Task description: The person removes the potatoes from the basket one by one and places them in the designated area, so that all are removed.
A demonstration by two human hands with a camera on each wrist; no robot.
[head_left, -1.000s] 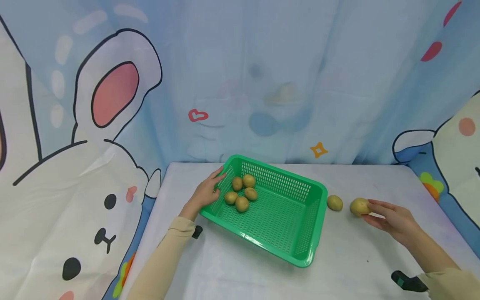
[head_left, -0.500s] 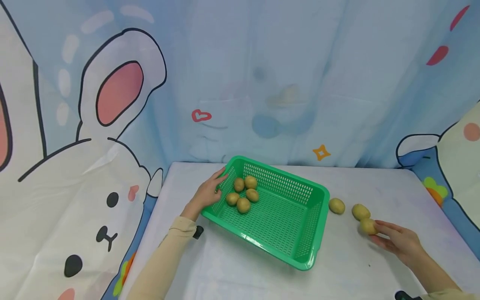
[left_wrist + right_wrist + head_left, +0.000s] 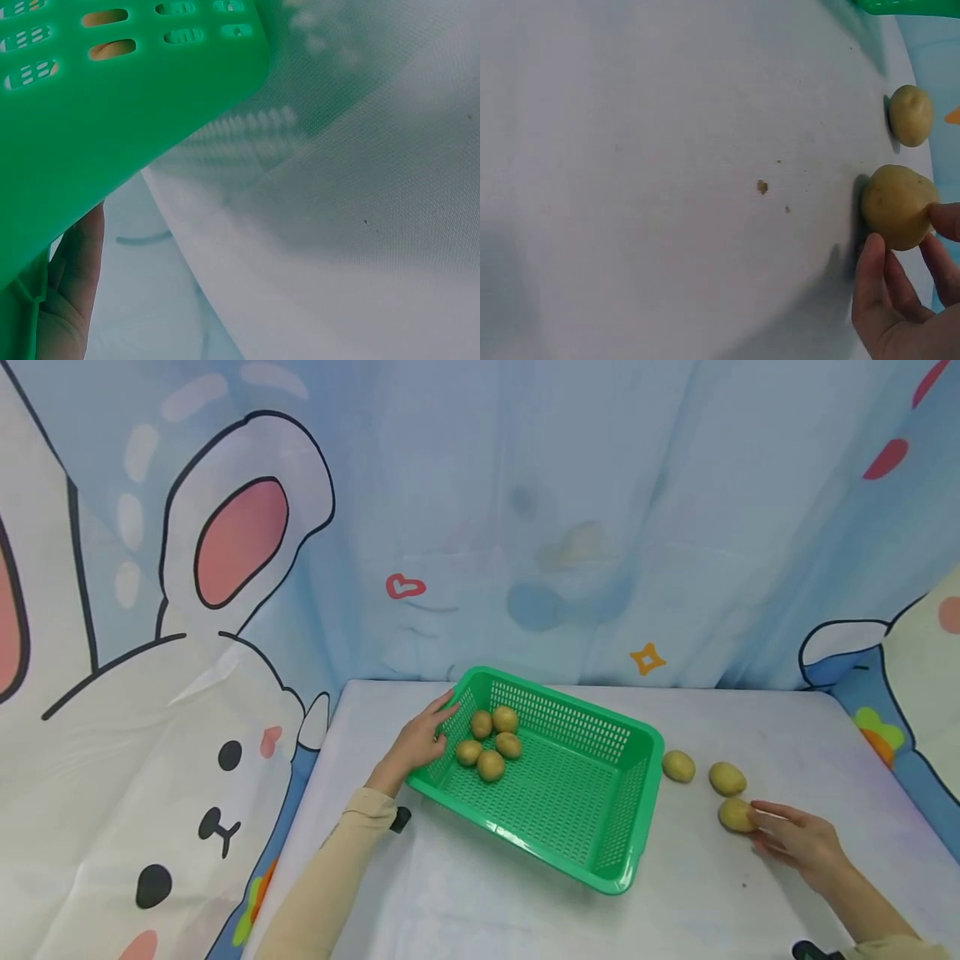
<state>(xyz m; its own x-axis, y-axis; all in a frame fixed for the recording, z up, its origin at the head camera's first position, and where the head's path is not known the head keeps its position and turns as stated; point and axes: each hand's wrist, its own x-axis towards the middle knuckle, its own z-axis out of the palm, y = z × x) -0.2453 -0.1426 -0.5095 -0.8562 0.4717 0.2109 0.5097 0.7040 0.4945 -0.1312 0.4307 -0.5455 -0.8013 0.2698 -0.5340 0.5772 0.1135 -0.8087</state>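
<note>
1. To the right of the green basket (image 3: 564,797), the right hand (image 3: 801,843) is pinching the nearest potato (image 3: 734,815) between thumb and fingertips; whether the tablecloth (image 3: 525,920) is bearing its weight, I cannot tell.
2. At the basket's left end, the left hand (image 3: 412,743) is gripping the rim, its fingers spreading over the edge.
3. Two others are lying loose to the basket's right: the middle potato (image 3: 727,778) next to the held one, the inner potato (image 3: 678,766) just beside the basket's right wall. Five potatoes (image 3: 491,765) are clustering inside, at its left end.
4. Slipping is looking likeliest: fingertips alone are meeting a rounded skin, so the held potato could be rolling farther from the basket.
5. Little room is separating it from the middle potato; a bump could be sending that one towards the basket.
6. An uneven pull on the rim could be tilting the basket and scattering the five across its floor.
7. The basket is showing glossy green plastic, slotted walls and a perforated floor; the potatoes are looking matt, yellowish and roughly oval; the pale, finely woven cloth beyond the basket's right side is carrying brown specks (image 3: 763,187).
</note>
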